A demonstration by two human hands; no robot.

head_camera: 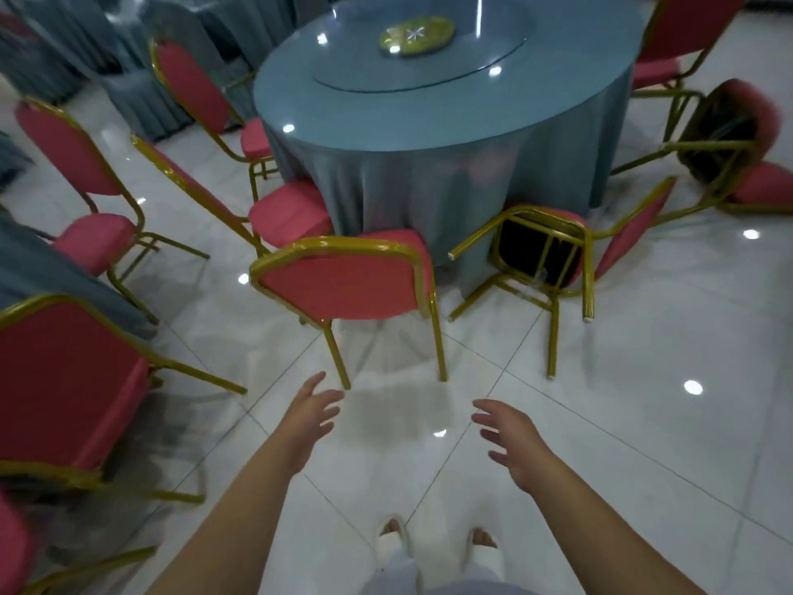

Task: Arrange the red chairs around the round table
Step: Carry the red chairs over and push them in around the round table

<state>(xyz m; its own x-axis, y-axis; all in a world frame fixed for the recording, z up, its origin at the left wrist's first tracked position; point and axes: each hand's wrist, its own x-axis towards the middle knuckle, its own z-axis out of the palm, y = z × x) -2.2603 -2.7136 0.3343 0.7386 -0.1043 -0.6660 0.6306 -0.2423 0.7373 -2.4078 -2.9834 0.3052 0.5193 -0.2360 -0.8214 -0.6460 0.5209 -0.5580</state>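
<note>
Watching from behind: a couple of red chairs [289, 212] stand upright along the left edge of the round table [429, 122]. The left hand [311, 416] is spread and empty, just short of the upright chair [343, 285] at the table's near edge. The right hand [510, 440] is the same, fingers splayed, holding nothing. Honestly I'd grab that backrest frame at both top corners and slide it straight in, square to the cloth. The tipped chair [540, 251] just right of it needs standing up next, and another toppled chair [729, 131] lies by the right edge.
</note>
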